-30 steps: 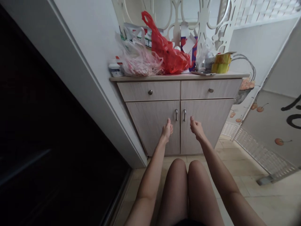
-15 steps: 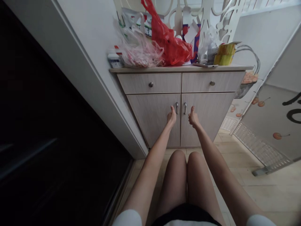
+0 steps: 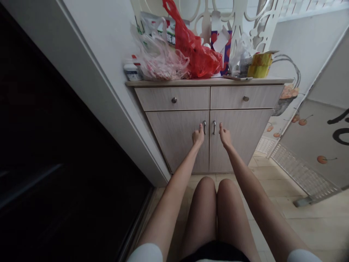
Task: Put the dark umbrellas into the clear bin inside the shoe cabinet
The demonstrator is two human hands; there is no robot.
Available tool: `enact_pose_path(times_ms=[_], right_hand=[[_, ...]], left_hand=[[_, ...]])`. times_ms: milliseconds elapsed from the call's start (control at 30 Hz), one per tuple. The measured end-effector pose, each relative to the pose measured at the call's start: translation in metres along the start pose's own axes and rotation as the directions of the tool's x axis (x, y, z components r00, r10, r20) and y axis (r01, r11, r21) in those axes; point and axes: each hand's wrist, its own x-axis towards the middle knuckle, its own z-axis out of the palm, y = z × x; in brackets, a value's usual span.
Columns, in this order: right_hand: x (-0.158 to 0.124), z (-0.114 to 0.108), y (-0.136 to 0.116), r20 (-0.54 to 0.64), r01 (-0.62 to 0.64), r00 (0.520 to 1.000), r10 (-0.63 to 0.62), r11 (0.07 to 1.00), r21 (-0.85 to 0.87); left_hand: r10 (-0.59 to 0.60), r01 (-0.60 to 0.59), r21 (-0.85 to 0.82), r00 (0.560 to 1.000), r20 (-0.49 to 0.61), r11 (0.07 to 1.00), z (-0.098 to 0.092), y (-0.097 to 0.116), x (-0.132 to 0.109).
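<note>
- White-sleeved arms (image 3: 180, 185), two, reach far; left hand (image 3: 198, 137) and right hand (image 3: 225, 137) stand thumb-up; whether their hidden fingers press together, I cannot tell.
- Two slim silver metal handles (image 3: 214, 127) stand upright between the hands; hooking fingers fully behind each should hold best.
- Farther: two pale wood-grain doors (image 3: 174, 140), two drawers (image 3: 192, 96) above, two round metal knobs (image 3: 174, 100).

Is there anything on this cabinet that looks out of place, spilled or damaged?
Nothing looks spilled or clearly damaged, and the doors and drawers of the cabinet appear shut. The purple box looks untidy, pale flaps sticking out, and a flat device lies near the front edge, where it might get knocked.
</note>
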Motion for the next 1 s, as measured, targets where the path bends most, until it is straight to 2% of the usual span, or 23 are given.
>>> enact_pose_path(times_ms=[67,100,233,367,467,600,800,1000], right_hand=[[0.010,0.010,0.003,-0.112,0.112,0.987,-0.117,0.992,-0.050],[0.014,0.016,0.004,-0.129,0.147,0.980,-0.153,0.987,-0.060],[0.026,0.037,0.006,-0.053,0.130,0.990,-0.129,0.992,0.001],[0.018,0.035,0.013,-0.031,0.129,0.991,-0.127,0.988,0.082],[-0.007,0.021,0.019,-0.041,0.181,0.983,-0.178,0.979,0.092],[-0.056,-0.011,0.023,-0.064,0.260,0.964,-0.257,0.964,0.046],[-0.122,-0.067,0.025,-0.118,0.261,0.956,-0.268,0.963,-0.067],[-0.163,-0.114,0.037,-0.243,0.231,0.937,-0.252,0.966,-0.113]], left_hand=[[0.061,-0.053,0.082,0.992,-0.109,0.995,0.007,0.003,0.009],[0.086,-0.073,0.106,0.988,-0.129,0.992,0.012,0.004,0.013],[0.102,-0.097,0.089,0.994,-0.047,0.991,0.026,0.006,0.021],[0.127,-0.123,0.093,0.991,-0.034,0.988,0.023,-0.003,0.006],[0.163,-0.154,0.127,0.984,-0.065,0.980,0.012,-0.013,-0.020],[0.232,-0.219,0.118,0.965,-0.120,0.969,-0.009,-0.030,-0.063],[0.254,-0.260,0.021,0.921,-0.294,0.965,-0.052,-0.058,-0.123],[0.222,-0.276,-0.057,0.865,-0.450,0.959,-0.094,-0.085,-0.158]])
